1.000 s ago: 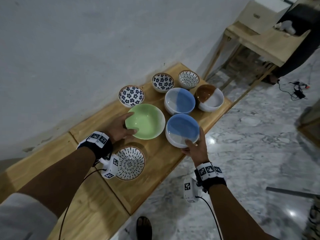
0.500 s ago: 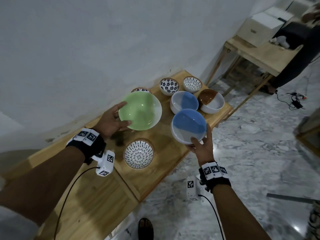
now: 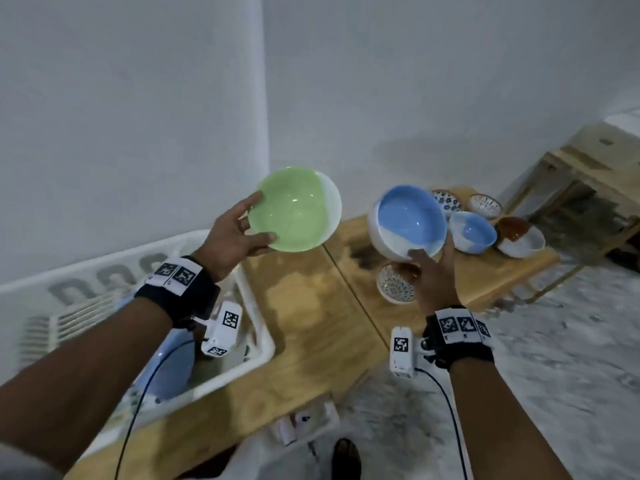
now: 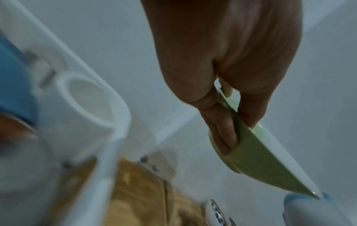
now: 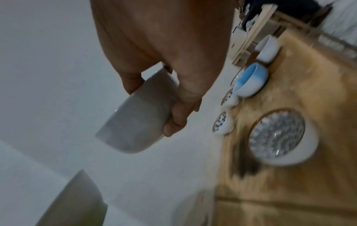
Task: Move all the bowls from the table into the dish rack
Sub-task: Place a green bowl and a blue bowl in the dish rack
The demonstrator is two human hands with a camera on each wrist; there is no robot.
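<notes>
Left hand (image 3: pixel 230 242) grips the green bowl (image 3: pixel 294 209), right hand (image 3: pixel 431 271) the blue bowl (image 3: pixel 408 223) (both aloft); dish rack (image 3: pixel 256 317) at seven o'clock, dotted bowl (image 3: pixel 394 289) beneath on the tabletop (image 3: pixel 311 306).

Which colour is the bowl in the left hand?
Light green inside with a white part at the rim, best seen in the head view.

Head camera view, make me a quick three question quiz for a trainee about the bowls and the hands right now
1. True or false: the left hand holds the green bowl in the air.
2. Which bowl does the right hand hold? A) brown and white bowl B) blue and white bowl C) flower-patterned bowl
3. Fill in: the white dish rack sits below the ____ forearm.

Key: 1 true. 2 B, the blue and white bowl, thumb over its near rim. 3 left; something blue already stands in the rack, and other bowls remain on the wooden table.
</notes>
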